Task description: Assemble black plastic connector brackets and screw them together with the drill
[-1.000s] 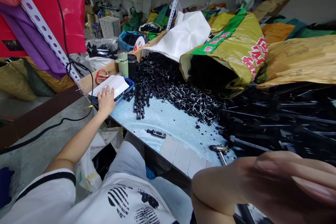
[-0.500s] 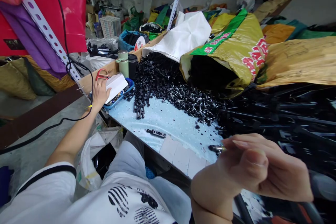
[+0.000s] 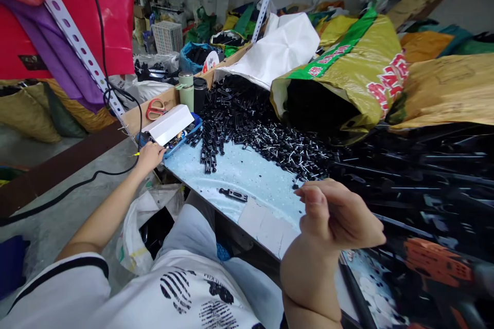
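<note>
1. Blue tray (image 3: 184,139) stands at nine o'clock from the middle of the view, at the left end of the pale blue table (image 3: 250,167); the contents are too small to name.
2. White folded card (image 3: 166,124) lies over the tray, at one o'clock from the left hand (image 3: 152,156).
3. The left hand is at the near rim of the tray, its fingers close together and directed to three o'clock; whether it holds something, I cannot tell.
4. The right hand (image 3: 337,216) is raised at four o'clock, with curled fingers and the thumb near the forefinger. The gap is narrow; I cannot tell if something small is pinched there.
5. One single black part (image 3: 233,195) lies on the table near six o'clock, its right end at the edge of a pale sheet (image 3: 264,223).
6. A heap of black parts (image 3: 227,113) spreads through the middle of the view.
7. Red scissors (image 3: 155,109) are at twelve o'clock from the left hand; a green bottle (image 3: 187,95) stands at one o'clock from it, beside a black cup (image 3: 199,95).
8. A yellow sack (image 3: 370,61) lies with open mouth at two o'clock.
9. At four o'clock from the right hand, an orange object (image 3: 436,262) is blurred.
</note>
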A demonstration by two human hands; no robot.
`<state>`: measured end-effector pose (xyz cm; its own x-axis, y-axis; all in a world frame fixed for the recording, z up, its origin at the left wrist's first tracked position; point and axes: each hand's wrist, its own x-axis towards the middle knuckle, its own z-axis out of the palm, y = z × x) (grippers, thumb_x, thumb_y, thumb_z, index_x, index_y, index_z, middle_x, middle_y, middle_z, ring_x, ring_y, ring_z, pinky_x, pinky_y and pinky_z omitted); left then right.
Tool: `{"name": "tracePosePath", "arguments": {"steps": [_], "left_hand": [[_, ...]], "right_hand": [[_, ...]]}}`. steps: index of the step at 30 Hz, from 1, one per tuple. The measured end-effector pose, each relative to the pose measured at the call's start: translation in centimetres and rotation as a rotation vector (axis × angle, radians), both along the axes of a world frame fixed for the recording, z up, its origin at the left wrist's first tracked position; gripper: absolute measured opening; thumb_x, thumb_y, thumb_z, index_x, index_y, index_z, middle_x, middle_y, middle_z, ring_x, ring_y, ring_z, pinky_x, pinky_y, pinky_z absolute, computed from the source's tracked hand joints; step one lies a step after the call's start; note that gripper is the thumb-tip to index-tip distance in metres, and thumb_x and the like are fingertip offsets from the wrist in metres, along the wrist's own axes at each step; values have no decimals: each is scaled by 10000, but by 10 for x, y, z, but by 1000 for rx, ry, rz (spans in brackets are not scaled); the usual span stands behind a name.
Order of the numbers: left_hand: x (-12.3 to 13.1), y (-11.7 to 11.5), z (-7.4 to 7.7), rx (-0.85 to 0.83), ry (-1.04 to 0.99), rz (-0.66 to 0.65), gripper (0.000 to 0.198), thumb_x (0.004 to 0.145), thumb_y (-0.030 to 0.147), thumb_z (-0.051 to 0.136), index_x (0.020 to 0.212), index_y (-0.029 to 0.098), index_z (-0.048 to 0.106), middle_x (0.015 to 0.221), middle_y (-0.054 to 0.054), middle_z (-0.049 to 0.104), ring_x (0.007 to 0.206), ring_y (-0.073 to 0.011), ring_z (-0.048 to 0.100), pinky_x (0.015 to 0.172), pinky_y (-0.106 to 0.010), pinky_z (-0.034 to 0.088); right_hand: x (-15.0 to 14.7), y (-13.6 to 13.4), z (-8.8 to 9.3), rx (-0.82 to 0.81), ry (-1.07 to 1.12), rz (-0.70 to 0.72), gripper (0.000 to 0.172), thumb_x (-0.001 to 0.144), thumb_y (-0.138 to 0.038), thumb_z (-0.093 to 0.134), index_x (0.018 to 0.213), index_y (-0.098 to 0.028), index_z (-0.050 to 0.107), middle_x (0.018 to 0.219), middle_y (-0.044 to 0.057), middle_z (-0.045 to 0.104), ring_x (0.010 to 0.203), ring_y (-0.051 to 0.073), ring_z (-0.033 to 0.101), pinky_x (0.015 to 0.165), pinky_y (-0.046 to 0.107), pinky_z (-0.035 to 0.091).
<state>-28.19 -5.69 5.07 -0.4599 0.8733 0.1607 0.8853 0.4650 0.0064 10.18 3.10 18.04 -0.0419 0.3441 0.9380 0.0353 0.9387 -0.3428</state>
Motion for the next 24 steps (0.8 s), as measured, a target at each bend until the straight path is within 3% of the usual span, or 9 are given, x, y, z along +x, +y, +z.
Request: {"name": "tracePosePath", "arguments": {"steps": [4,8,12,18,24], "left_hand": [[11,23,1,-116,-11,110,426,902,354,361,962,103,700,974,-181,680,905,-308,636,736,-368,475],[8,36,1,-146,-32,89,392,884,367,399,995,139,699,990,-165,689,938,-304,639,762,-356,477],[0,37,2,-89,-51,96,378,865,426,437,1061,220,685,1021,-121,695,968,-280,633,796,-344,469],[-1,40,5,-78,-3,160,445,847,503,472,986,145,696,933,-177,694,910,-315,641,746,-363,471],[8,27,-2,-77,13,51,398,916,393,376,1052,149,659,1039,-156,668,931,-283,640,756,-340,471]], "right_hand": [[-2,-1,-4,-24,-88,-14,111,804,-137,580,704,-181,561,543,-27,506,460,97,478,424,233,363],[0,1,-9,-43,-210,-18,161,816,-149,571,667,-184,521,534,-26,498,456,90,459,437,229,356],[-8,4,-20,-98,-360,-24,192,841,-182,566,658,-180,508,537,-28,488,462,76,433,455,216,333],[-22,7,-48,-132,-560,-6,236,882,-243,544,662,-173,499,535,-34,467,468,65,399,487,207,300],[-15,11,-71,-230,-652,-42,278,905,-302,518,659,-173,505,525,-32,460,467,67,394,491,201,291]]}}
